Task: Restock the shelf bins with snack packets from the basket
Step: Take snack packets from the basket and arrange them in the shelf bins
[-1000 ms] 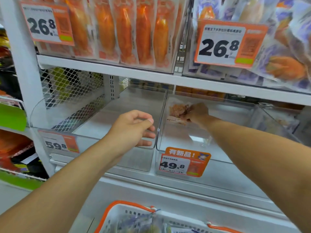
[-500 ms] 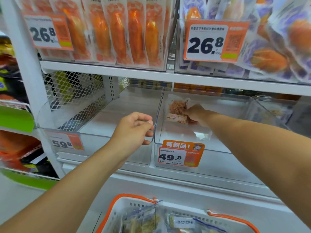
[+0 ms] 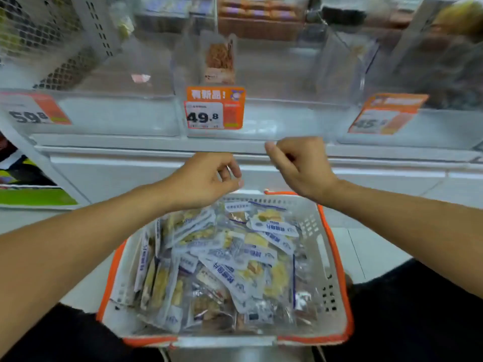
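Two hands hover over the basket (image 3: 337, 259), left hand (image 3: 201, 181) and right hand (image 3: 300, 165) both with fingers loosely curled, holding nothing. Snack packets (image 3: 222, 265) heaped just below; one packet (image 3: 219, 61) upright in the middle bin (image 3: 261, 118) beyond.

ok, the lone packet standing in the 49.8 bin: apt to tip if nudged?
Probably. The packet stands upright on its narrow bottom edge, with nothing visibly beside it in the bin. It looks thin and flat, so likely light and floppy.
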Motion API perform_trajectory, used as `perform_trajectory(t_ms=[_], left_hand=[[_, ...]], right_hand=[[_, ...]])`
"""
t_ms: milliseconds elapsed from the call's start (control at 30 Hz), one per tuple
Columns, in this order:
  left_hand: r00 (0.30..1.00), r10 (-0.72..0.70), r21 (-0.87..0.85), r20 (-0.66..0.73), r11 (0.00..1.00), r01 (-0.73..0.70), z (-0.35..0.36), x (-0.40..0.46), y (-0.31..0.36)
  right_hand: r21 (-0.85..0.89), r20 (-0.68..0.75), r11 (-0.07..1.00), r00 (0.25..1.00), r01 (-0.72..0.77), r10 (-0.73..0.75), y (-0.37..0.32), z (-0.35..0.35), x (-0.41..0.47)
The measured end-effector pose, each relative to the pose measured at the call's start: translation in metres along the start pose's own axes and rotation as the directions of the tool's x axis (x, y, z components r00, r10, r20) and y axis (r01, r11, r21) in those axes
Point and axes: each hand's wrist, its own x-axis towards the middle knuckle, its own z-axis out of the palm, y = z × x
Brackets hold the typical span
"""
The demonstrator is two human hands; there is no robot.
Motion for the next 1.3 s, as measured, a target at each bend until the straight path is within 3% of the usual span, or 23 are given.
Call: perform_trajectory(t_ms=[33, 67, 100, 133, 167, 200, 300, 333, 400, 433, 467, 500, 567, 600, 633, 733, 833, 933, 1033, 1133, 1200, 1300], left_hand=[[0.987, -0.026, 0.056, 0.157, 0.998, 0.018, 0.019, -0.002, 0.002], [0.960, -0.041, 0.101, 0.279, 0.995, 0.013, 0.038, -0.004, 0.004], [0.932, -0.035, 0.123, 0.361, 0.992, -0.011, 0.054, -0.005, 0.007], [0.910, -0.016, 0.123, 0.415, 0.992, -0.038, 0.069, -0.008, 0.011], [0.891, -0.002, 0.113, 0.454, 0.992, -0.055, 0.081, -0.011, 0.014], [0.871, 0.001, 0.107, 0.492, 0.992, -0.062, 0.090, -0.014, 0.018], [0.811, -0.024, 0.130, 0.584, 0.989, -0.064, 0.104, -0.023, 0.030], [0.801, -0.028, 0.133, 0.598, 0.989, -0.065, 0.107, -0.024, 0.033], [0.798, -0.033, 0.125, 0.602, 0.991, -0.053, 0.109, -0.027, 0.034], [0.801, -0.036, 0.118, 0.598, 0.992, -0.044, 0.109, -0.028, 0.035], [0.804, -0.040, 0.118, 0.593, 0.992, -0.037, 0.108, -0.028, 0.036], [0.810, -0.043, 0.115, 0.585, 0.993, -0.030, 0.106, -0.027, 0.036], [0.834, -0.054, 0.100, 0.548, 0.995, -0.001, 0.097, -0.024, 0.036], [0.850, -0.064, 0.092, 0.522, 0.996, 0.018, 0.092, -0.023, 0.036], [0.868, -0.076, 0.080, 0.490, 0.996, 0.042, 0.087, -0.021, 0.035], [0.925, -0.118, 0.012, 0.363, 0.993, 0.121, 0.076, -0.013, 0.036], [0.929, -0.172, -0.321, 0.328, 0.904, 0.281, 0.062, -0.006, 0.051], [0.947, -0.154, -0.609, 0.282, 0.734, 0.301, 0.039, 0.002, 0.067], [0.978, -0.177, -0.658, 0.109, 0.725, 0.204, 0.005, 0.003, 0.071], [0.980, -0.193, -0.676, 0.049, 0.716, 0.175, -0.030, -0.002, 0.063], [0.973, -0.232, -0.743, 0.004, 0.651, 0.158, -0.052, -0.007, 0.057], [0.940, -0.318, -0.871, -0.124, 0.488, 0.050, -0.090, -0.011, 0.045]], right_hand=[[-0.058, 0.241, 0.996, 0.967, -0.067, 0.079, 0.012, 0.007, -0.033], [-0.163, 0.506, 0.978, 0.840, -0.129, 0.195, 0.028, 0.013, -0.064], [-0.319, 0.725, 0.940, 0.608, -0.122, 0.325, 0.043, 0.018, -0.093], [-0.446, 0.831, 0.893, 0.341, -0.063, 0.439, 0.050, 0.020, -0.116], [-0.511, 0.849, 0.860, 0.152, -0.010, 0.506, 0.053, 0.021, -0.135], [-0.531, 0.847, 0.846, 0.046, 0.038, 0.529, 0.053, 0.024, -0.148], [-0.441, 0.896, 0.897, -0.079, -0.034, 0.438, 0.035, 0.033, -0.181], [-0.423, 0.906, 0.905, -0.064, -0.048, 0.419, 0.028, 0.039, -0.193], [-0.426, 0.897, 0.904, 0.117, -0.022, 0.426, 0.021, 0.048, -0.209], [-0.443, 0.883, 0.896, 0.171, 0.000, 0.437, 0.024, 0.049, -0.209], [-0.449, 0.884, 0.894, 0.154, 0.013, 0.442, 0.028, 0.048, -0.203], [-0.441, 0.894, 0.898, 0.082, -0.011, 0.440, 0.034, 0.044, -0.191], [-0.451, 0.891, 0.860, -0.071, -0.237, 0.448, 0.046, 0.030, -0.152], [-0.452, 0.887, 0.819, -0.078, -0.354, 0.455, 0.049, 0.016, -0.130], [-0.431, 0.884, 0.789, -0.032, -0.437, 0.466, 0.050, 0.001, -0.109], [-0.262, 0.866, 0.756, 0.199, -0.600, 0.458, 0.043, -0.057, -0.056], [0.112, 0.830, 0.679, 0.444, -0.726, 0.338, 0.023, -0.090, -0.020], [0.549, 0.610, 0.442, 0.702, -0.709, 0.368, 0.000, -0.092, 0.000], [0.705, 0.531, 0.255, 0.731, -0.661, 0.429, -0.019, -0.087, 0.018], [0.641, 0.604, 0.317, 0.714, -0.699, 0.354, -0.035, -0.085, 0.037], [0.641, 0.599, 0.362, 0.737, -0.676, 0.314, -0.051, -0.075, 0.053], [0.730, 0.535, 0.274, 0.774, -0.626, 0.339, -0.083, -0.048, 0.094]])
